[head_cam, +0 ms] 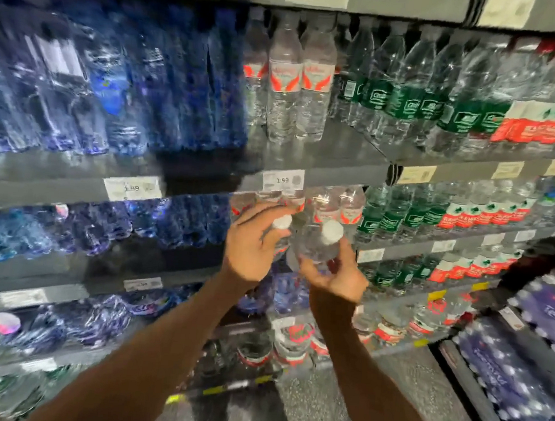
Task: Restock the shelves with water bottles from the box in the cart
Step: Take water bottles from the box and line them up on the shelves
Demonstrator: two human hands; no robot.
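A white-capped bottle (279, 233) is gripped in the left hand (250, 244), and a second bottle (321, 247) is cradled by curled fingers of the right hand (337, 275). Both are raised before the red-labelled row (299, 79), probably so matching stock is grouped on that shelf (322, 167).

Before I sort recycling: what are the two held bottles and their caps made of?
Both bottles, left and right, look like clear glossy plastic: see-through walls with highlights. The caps appear to be white matte plastic, though blur leaves that open.
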